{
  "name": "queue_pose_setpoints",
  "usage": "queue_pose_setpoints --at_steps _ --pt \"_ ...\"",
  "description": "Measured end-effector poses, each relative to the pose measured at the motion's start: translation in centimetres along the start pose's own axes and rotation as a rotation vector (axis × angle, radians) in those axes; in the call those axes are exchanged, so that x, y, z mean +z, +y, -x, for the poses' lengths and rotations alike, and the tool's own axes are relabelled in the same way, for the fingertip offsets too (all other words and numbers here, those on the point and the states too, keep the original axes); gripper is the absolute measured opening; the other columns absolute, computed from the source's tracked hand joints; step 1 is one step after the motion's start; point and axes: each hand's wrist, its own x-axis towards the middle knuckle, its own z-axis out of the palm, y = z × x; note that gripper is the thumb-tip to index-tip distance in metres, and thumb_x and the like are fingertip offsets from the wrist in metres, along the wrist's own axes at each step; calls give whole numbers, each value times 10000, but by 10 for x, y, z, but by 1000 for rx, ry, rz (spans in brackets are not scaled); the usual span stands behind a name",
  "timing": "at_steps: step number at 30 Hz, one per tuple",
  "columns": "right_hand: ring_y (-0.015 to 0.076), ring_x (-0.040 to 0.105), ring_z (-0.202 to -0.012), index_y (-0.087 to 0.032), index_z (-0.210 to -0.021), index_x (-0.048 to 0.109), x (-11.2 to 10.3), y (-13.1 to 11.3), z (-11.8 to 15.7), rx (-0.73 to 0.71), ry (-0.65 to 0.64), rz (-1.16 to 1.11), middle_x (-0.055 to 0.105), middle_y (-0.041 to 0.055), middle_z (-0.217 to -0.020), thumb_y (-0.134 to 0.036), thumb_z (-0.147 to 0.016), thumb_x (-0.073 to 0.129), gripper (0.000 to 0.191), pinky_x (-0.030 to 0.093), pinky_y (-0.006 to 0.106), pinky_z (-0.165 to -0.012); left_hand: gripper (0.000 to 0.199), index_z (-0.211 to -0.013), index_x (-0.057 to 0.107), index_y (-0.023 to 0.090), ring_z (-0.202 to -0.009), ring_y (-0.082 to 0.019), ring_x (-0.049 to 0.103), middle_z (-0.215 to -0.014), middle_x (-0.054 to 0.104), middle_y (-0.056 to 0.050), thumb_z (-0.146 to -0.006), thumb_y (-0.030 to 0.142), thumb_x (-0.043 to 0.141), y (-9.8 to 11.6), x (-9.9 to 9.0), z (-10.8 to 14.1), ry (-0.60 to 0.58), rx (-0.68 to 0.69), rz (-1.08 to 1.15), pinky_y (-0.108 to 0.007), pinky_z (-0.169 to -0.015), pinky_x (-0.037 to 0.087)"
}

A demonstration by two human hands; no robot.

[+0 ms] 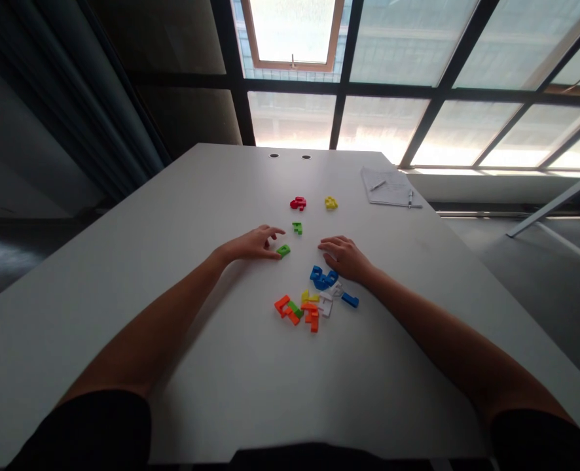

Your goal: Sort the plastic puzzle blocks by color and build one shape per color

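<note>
My left hand is above the table, its fingers apart. The tip of its thumb meets or nearly meets a small green block; whether they touch is hard to tell. Another green block lies just beyond the fingertips. My right hand rests with fingers loosely stretched and nothing visible in it. Close by its wrist side is a cluster of blue blocks. Nearer to me are white blocks, orange blocks, a yellow block and a separate blue block.
Red blocks and yellow blocks sit farther out on the white table. At the back right lie paper sheets with pens on them. Two round holes are near the far edge, with windows beyond.
</note>
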Motion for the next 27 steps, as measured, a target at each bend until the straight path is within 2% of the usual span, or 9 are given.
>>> queue_pose_setpoints --at_steps 3,6,9,12,15,20,27 --pt "315 632 -1270 -209 -1285 747 0 1 0 -10 7 -6 721 133 -1369 -236 -1009 576 326 484 520 -1107 745 -1303 704 206 -918 -228 682 -1186 677 -111 -763 716 758 5 7 -4 74 33 -55 -332 -841 561" --pt "318 630 -1274 -211 -1285 746 1 2 0 -14 13 -12 721 133 -1369 -232 -1006 581 324 483 526 -1108 551 -1139 771 212 -920 -238 686 -1059 709 -88 -841 670 699 12 11 -7 100 90 -107 -348 -858 546" --pt "321 630 -1272 -214 -1286 744 2 3 0 -13 12 -10 721 128 -1369 -231 -1010 580 322 490 528 -1100 479 -1243 766 278 -940 -221 692 -1238 684 -84 -912 601 639 16 10 -4 115 140 -114 -355 -888 543" --pt "320 633 -1268 -219 -1284 746 2 3 0 -18 17 -8 722 123 -1368 -225 -1006 588 320 493 525 -1098 606 -1410 665 312 -958 -215 695 -1417 584 -94 -873 591 707 16 10 -1 198 105 -120 -360 -895 555" --pt "318 636 -1267 -224 -1280 749 1 1 0 -14 19 -10 723 125 -1365 -220 -1003 594 318 494 522 -1096 668 -1350 659 236 -965 -232 693 -1327 616 -112 -808 604 791 16 15 -1 317 12 -149 -358 -873 561" --pt "315 637 -1268 -222 -1282 747 0 -2 -1 -6 10 -6 723 123 -1366 -226 -1015 587 311 498 510 -1090 379 -1096 694 224 -883 -215 693 -1062 731 -50 -865 516 761 13 26 -8 335 -14 -173 -313 -767 519" --pt "317 637 -1266 -213 -1282 743 0 -1 -1 -7 8 3 723 123 -1367 -215 -1010 588 314 504 513 -1083 259 -1096 742 240 -843 -202 709 -1077 767 -47 -918 426 710 3 30 -18 455 -7 -191 -311 -782 516"
